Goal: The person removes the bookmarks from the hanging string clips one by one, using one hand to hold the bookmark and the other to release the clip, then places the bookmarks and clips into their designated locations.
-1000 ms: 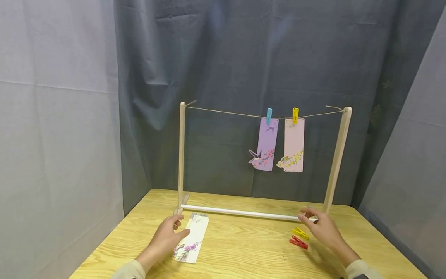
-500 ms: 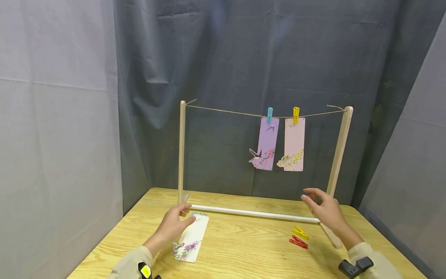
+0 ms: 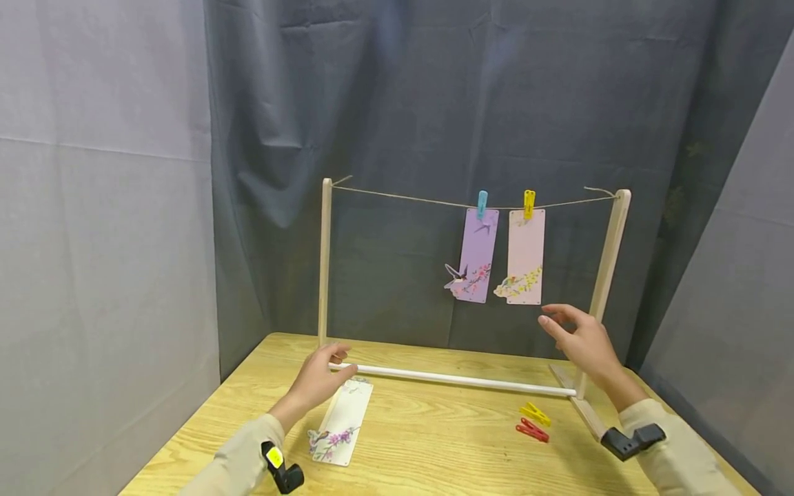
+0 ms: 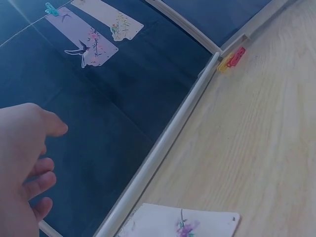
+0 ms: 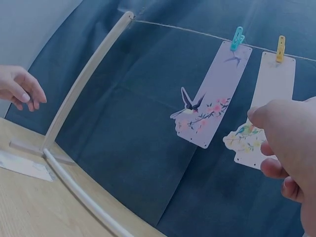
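Note:
My left hand (image 3: 318, 377) hovers over the upper end of a white bookmark (image 3: 342, 427) printed with a bird and purple blossoms, its fingers loosely bent around nothing. Raised near the rack's right post (image 3: 608, 262), my right hand (image 3: 583, 341) has relaxed fingers and holds nothing either. From the string (image 3: 403, 198) hang a purple bookmark (image 3: 476, 251) under a blue clothespin (image 3: 482, 204) and a pink bookmark (image 3: 526, 251) under a yellow clothespin (image 3: 529, 204). In the right wrist view, the right hand (image 5: 294, 133) overlaps the pink bookmark. Another yellow clothespin (image 3: 535, 414) and a red clothespin (image 3: 532, 430) lie on the table.
The wooden rack's left post (image 3: 324, 269) stands behind the left hand. A white rod (image 3: 459, 379) joins the posts low down. The wooden table (image 3: 434, 441) backs onto a dark curtain (image 3: 397, 124), with pale curtains (image 3: 105, 241) at the sides.
Both hands have risen; the right has come up most, from beside the loose clothespins to just below the pink bookmark's level. The left has moved up and slightly right. Bookmarks and clothespins stay put.

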`<move>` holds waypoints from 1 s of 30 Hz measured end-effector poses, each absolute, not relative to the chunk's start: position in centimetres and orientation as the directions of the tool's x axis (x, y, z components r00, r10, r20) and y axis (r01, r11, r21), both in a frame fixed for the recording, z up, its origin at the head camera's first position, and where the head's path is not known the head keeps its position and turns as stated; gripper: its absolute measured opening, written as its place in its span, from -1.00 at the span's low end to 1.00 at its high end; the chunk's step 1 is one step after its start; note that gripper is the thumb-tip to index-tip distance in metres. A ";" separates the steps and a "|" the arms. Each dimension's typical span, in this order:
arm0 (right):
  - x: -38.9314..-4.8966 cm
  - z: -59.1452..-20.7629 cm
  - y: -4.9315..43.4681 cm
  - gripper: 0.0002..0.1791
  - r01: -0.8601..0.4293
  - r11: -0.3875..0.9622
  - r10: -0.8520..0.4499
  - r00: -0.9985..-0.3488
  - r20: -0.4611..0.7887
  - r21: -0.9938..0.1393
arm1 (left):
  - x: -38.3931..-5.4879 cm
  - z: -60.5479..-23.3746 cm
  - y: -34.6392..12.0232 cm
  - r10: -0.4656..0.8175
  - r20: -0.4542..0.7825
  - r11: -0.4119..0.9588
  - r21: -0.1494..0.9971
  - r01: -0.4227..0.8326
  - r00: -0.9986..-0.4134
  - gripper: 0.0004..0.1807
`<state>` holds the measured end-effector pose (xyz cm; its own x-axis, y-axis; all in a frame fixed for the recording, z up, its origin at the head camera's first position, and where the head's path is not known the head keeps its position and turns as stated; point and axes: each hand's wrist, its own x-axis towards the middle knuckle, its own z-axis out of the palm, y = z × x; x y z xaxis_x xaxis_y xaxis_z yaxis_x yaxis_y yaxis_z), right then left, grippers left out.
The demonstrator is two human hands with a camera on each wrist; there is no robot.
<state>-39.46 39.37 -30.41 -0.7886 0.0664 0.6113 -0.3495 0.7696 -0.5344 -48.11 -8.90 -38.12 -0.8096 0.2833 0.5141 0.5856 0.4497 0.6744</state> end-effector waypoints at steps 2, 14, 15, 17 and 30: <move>-39.6 -30.2 39.3 -0.45 -0.347 0.769 0.067 -0.791 0.608 -0.536 | -48.2 -38.0 -8.7 0.287 0.516 0.444 0.674 0.590 -0.807 -0.55; -40.2 -27.8 38.4 -0.43 -0.361 0.772 0.058 -0.780 0.624 -0.523 | -49.3 -36.7 -7.1 0.316 0.513 0.433 0.671 0.602 -0.798 -0.55; -40.3 -27.6 38.3 -0.42 -0.362 0.773 0.058 -0.777 0.626 -0.520 | -49.4 -36.5 -6.9 0.315 0.514 0.429 0.673 0.602 -0.798 -0.55; -40.4 -27.3 38.1 -0.43 -0.367 0.774 0.058 -0.770 0.636 -0.516 | -49.6 -36.0 -6.5 0.320 0.514 0.427 0.672 0.605 -0.796 -0.55; -41.2 -25.1 37.5 -0.44 -0.414 0.746 0.061 -0.738 0.672 -0.522 | -50.8 -32.6 -3.3 0.364 0.536 0.397 0.651 0.647 -0.762 -0.50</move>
